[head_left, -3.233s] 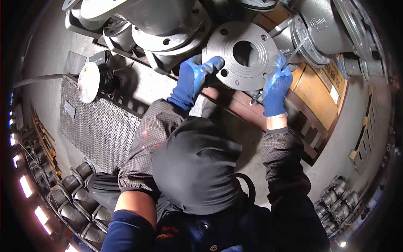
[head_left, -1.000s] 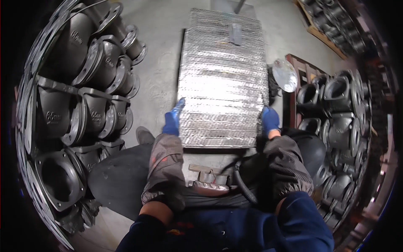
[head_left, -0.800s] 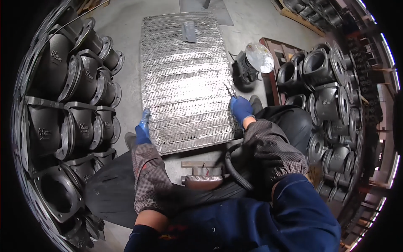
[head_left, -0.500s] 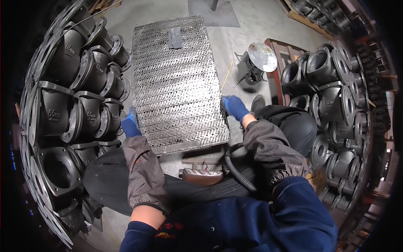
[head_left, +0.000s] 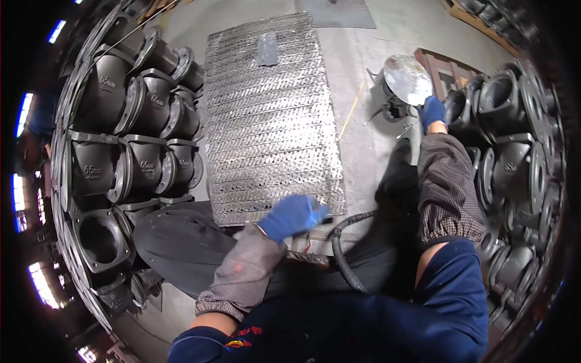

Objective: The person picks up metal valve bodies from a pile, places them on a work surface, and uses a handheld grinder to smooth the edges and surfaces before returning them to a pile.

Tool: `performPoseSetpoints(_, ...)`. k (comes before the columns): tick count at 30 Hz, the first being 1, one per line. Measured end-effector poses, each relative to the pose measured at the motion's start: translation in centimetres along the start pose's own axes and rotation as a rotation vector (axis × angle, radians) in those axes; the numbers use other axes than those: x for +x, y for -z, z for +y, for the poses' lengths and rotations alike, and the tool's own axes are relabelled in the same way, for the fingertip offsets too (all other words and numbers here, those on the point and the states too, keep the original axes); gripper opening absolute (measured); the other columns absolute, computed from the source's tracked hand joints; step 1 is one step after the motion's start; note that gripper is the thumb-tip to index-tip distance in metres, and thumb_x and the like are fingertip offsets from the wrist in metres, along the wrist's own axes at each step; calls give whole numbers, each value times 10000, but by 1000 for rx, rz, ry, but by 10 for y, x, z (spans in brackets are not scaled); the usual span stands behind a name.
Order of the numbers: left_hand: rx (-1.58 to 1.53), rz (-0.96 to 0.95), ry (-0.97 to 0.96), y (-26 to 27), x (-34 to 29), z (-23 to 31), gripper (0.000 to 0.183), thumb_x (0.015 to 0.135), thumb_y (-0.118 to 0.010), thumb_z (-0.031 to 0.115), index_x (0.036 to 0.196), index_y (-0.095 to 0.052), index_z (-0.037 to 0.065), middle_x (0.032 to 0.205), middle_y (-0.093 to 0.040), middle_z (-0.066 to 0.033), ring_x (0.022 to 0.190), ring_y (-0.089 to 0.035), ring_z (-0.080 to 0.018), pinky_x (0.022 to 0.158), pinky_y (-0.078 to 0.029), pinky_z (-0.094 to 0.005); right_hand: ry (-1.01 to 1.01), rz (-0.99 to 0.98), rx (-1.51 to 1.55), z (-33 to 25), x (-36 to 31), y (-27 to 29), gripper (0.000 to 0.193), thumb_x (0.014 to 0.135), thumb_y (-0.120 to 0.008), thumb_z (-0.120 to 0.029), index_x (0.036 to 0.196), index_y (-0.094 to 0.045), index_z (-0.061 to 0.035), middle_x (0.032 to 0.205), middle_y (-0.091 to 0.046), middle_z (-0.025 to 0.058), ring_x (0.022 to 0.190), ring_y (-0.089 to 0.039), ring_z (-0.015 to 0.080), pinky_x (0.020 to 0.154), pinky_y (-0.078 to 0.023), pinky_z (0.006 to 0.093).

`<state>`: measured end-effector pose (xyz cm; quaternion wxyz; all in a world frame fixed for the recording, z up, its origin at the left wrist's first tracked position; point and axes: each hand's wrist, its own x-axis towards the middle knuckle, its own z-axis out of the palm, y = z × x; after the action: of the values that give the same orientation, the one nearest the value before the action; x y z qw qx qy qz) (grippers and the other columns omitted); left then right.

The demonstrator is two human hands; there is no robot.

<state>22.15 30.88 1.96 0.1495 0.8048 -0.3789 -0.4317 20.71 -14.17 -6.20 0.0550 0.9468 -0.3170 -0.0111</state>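
At the right hand [head_left: 433,114], the metal disc [head_left: 407,78] looks stiff, slick, best rim-held! Left hand [head_left: 290,216] well apart; neither grip can be told.

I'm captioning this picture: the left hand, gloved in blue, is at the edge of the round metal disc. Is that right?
Wrong hand: the head view shows the right hand, gloved in blue, at the edge of the round metal disc.

I'm in an industrial workshop: concrete floor [head_left: 352,57], grey flanged castings [head_left: 92,166] stacked past the left and right edges of the silver panel [head_left: 272,124].
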Motion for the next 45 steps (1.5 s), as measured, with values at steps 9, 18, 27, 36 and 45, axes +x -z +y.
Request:
performPoseSetpoints(9,-6,-360,-305,-95,-23,-29,365,881,-462,344,760,-648,54,770,-640,-144,622,-589,-297,610,-479,-364,126,157,36,-46,26,-27,215,693,-678,-216,631,-626,-16,699,-608,213,693,-602,397,588,-474,449)
performPoseSetpoints(18,70,-324,-256,-102,-38,-29,364,860,-481,363,762,-651,56,754,-639,-142,645,-596,-296,618,-478,-372,157,-9,48,-114,37,65,201,762,-660,-197,846,-647,-16,851,-631,221,824,-619,370,681,-497,411)
performPoseSetpoints(27,30,-371,-302,-110,-23,-26,366,838,-499,381,765,-654,58,738,-638,-141,668,-602,-295,626,-477,-381,-61,-204,1562,-196,-23,206,349,932,-391,-229,1107,-559,21,906,-672,174,605,-594,112,470,-347,175)
performPoseSetpoints(36,48,-244,-264,-121,-25,-50,371,817,-518,400,768,-657,60,722,-637,-139,691,-609,-293,634,-476,-390,112,-102,1235,-233,-99,268,435,971,-345,-325,1216,-532,-19,923,-670,59,597,-484,17,480,-265,148)
performPoseSetpoints(45,187,238,-77,-119,-40,-77,379,795,-536,419,771,-660,62,706,-636,-138,715,-616,-292,642,-475,-399,246,-413,1439,-272,-138,218,399,940,-410,-325,1162,-549,-25,840,-671,94,540,-567,92,431,-329,179)
